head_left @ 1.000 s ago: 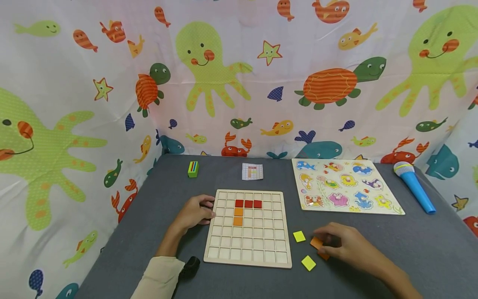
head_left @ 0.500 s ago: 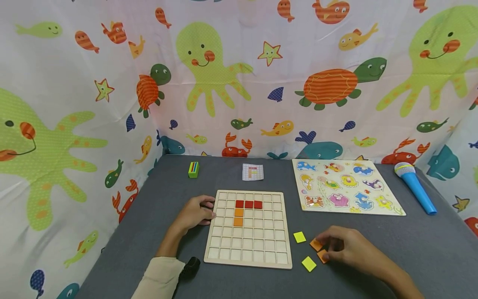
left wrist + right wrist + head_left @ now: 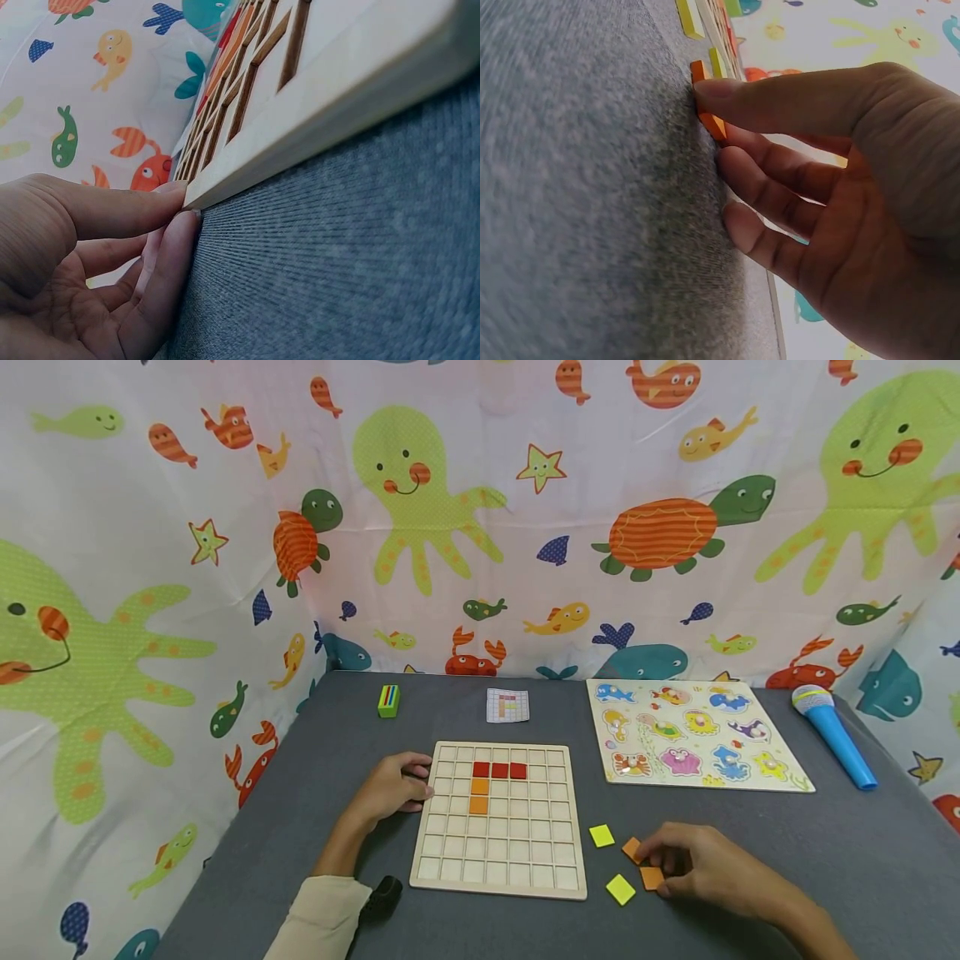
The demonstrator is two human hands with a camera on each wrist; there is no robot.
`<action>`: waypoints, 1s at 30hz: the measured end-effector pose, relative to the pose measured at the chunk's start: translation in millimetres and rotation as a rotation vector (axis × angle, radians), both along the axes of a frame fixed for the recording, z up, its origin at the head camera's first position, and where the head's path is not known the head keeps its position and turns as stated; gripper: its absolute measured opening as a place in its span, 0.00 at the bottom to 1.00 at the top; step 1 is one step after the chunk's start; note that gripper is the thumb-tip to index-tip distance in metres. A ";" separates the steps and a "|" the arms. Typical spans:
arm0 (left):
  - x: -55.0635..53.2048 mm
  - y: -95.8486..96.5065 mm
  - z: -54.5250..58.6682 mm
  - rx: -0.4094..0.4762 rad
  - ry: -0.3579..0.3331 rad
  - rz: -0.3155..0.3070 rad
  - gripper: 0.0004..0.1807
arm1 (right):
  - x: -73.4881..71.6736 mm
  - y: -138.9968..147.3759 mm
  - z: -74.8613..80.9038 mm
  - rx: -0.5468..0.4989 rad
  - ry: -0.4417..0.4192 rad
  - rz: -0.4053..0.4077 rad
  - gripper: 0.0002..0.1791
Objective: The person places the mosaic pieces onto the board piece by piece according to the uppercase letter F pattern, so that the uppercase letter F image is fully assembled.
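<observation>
Head view. The board (image 3: 517,852) lies flat on the bench (image 3: 495,931), with three red tiles (image 3: 499,770) and two orange tiles (image 3: 478,805) set in its cells. To its right we find two yellow tiles (image 3: 602,836) and, at the right hand (image 3: 701,864), a near orange tile (image 3: 651,878) and a far orange tile (image 3: 632,849); the thumb touches the near one, the index finger meets the far one. We judge each tile light and stiff, best taken by opposite edges. Grey cloth covers the bench; behind hangs a sheet (image 3: 540,410) printed with sea animals. Toward the back lie a block (image 3: 387,704), a card (image 3: 507,714), a puzzle (image 3: 654,769) and a microphone (image 3: 838,743).

Left wrist view. The left hand (image 3: 82,307) pinches the board's edge, thumb on the rim; we expect rigid wood, easily steadied there. The cloth's ribbed weave should resist sliding.

Right wrist view. The thumb lies on an orange tile, the other fingers loosely bent; whether they pinch it, we cannot tell. Its thin side leaves little to grip.
</observation>
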State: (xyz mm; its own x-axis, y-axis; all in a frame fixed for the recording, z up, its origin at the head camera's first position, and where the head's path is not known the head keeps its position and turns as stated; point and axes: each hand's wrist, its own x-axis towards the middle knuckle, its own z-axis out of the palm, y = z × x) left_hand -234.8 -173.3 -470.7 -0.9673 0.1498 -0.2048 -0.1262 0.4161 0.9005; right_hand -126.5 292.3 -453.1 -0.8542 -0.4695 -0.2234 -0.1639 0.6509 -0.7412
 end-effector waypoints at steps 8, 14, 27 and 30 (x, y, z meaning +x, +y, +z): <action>-0.1 -0.6 0.3 -0.009 0.005 -0.003 0.29 | -0.3 2.3 1.6 0.046 -0.011 0.014 0.19; 0.2 0.1 1.2 -0.011 0.005 0.001 0.29 | 1.3 2.0 0.9 0.057 0.013 0.021 0.17; -0.6 0.2 0.1 -0.005 -0.002 0.002 0.29 | 0.3 -5.8 7.6 0.041 0.061 0.005 0.17; -0.4 0.0 1.0 -0.005 0.001 -0.002 0.29 | -1.4 -11.1 8.9 0.031 0.091 0.016 0.17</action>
State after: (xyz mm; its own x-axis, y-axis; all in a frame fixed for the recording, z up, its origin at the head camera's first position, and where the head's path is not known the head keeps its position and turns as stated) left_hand -235.2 -173.3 -469.7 -0.9670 0.1511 -0.2050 -0.1247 0.4206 0.8986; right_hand -127.9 281.2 -444.1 -0.8641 -0.4773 -0.1596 -0.2404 0.6700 -0.7024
